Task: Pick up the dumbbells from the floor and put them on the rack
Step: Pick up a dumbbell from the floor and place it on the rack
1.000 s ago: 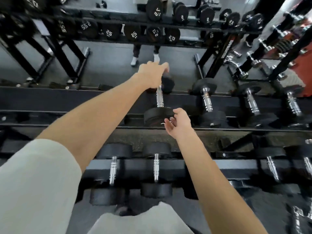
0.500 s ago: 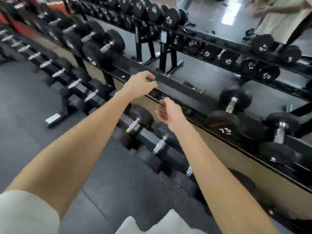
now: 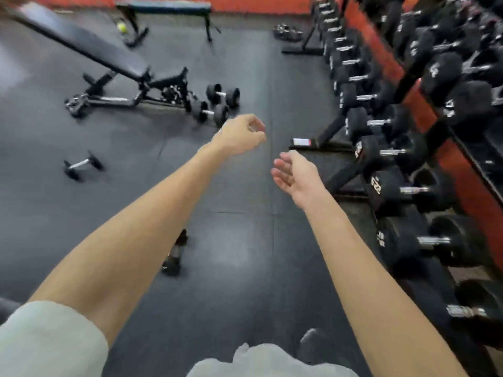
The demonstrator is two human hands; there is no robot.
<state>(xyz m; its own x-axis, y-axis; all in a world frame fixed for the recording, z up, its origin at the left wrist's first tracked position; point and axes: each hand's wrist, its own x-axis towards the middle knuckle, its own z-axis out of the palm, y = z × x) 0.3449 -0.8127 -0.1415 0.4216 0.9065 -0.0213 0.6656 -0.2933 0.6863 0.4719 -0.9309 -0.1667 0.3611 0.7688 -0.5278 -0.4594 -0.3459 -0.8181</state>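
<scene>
Several black dumbbells lie on the dark rubber floor. Two larger dumbbells [image 3: 223, 94] [image 3: 209, 112] rest side by side near the foot of a bench. A small dumbbell [image 3: 81, 165] lies alone at the left. Another small dumbbell [image 3: 174, 253] shows partly under my left forearm. The rack [image 3: 424, 164] runs along the right, loaded with black dumbbells. My left hand [image 3: 241, 135] hangs in mid-air, fingers loosely curled, holding nothing. My right hand [image 3: 295, 172] is beside it, fingers apart, empty.
An inclined black bench [image 3: 89, 54] stands at the upper left, a flat bench [image 3: 163, 8] behind it. A rack foot with a red-and-white label [image 3: 301, 142] juts onto the floor. More weights [image 3: 288, 31] lie by the far end.
My view has swung left, away from the rack toward the open floor. Both hands have come off the rack and the dumbbell placed there, and now hang empty in the air.
</scene>
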